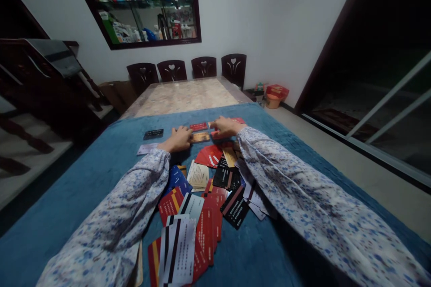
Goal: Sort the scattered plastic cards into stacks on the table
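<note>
Both my arms in flowered sleeves reach forward over a blue cloth on a table. My left hand lies knuckles up, fingers curled, touching the left end of a brown card. My right hand rests fingers down on a red card beside it. A red card lies just beyond the hands, and a black card and a pale card lie to the left. A heap of red, black, white and blue cards spreads between my forearms.
Past the cloth the bare marble tabletop runs to several dark chairs by the wall. A glass cabinet hangs above. A red box and basket sit on the floor at right. A sliding door frame is right.
</note>
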`<action>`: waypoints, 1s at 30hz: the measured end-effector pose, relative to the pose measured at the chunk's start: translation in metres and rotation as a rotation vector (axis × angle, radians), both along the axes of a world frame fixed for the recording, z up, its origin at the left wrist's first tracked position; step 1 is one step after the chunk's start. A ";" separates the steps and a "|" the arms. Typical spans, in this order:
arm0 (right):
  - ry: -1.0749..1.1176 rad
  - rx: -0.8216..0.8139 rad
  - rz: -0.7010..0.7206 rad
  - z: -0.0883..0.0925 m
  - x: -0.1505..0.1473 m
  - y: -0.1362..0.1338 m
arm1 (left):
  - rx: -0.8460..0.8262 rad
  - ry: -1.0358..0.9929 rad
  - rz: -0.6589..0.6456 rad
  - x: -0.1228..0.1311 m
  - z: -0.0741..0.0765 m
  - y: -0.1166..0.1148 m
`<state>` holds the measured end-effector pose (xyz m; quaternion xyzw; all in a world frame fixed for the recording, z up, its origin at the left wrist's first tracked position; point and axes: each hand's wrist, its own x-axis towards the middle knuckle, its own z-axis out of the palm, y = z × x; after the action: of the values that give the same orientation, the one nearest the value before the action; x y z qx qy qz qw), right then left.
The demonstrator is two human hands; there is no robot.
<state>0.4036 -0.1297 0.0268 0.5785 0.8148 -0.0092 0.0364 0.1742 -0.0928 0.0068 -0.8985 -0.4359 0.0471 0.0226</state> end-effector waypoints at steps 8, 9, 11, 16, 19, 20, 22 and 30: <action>0.013 0.059 -0.060 0.004 0.037 -0.026 | 0.076 -0.063 -0.101 0.014 -0.002 -0.009; 0.014 0.070 -0.064 0.004 0.041 -0.030 | 0.079 -0.080 -0.113 0.017 -0.003 -0.010; 0.019 0.087 -0.075 0.004 0.049 -0.037 | 0.085 -0.110 -0.145 0.023 -0.003 -0.014; 0.038 0.101 -0.098 0.004 0.063 -0.054 | 0.085 -0.129 -0.206 0.037 0.000 -0.028; 0.046 0.117 -0.114 0.004 0.068 -0.067 | 0.087 -0.120 -0.236 0.046 0.003 -0.036; 0.047 0.118 -0.120 0.003 0.070 -0.071 | 0.086 -0.117 -0.251 0.049 0.003 -0.039; 0.046 0.113 -0.138 0.002 0.073 -0.080 | 0.078 -0.111 -0.276 0.056 0.004 -0.045; 0.046 0.111 -0.191 -0.016 0.092 -0.105 | 0.045 -0.081 -0.341 0.081 0.005 -0.067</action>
<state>0.4954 -0.2344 0.0112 0.6542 0.7559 0.0190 -0.0155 0.2551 -0.1597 0.0120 -0.9598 -0.2787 -0.0033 0.0329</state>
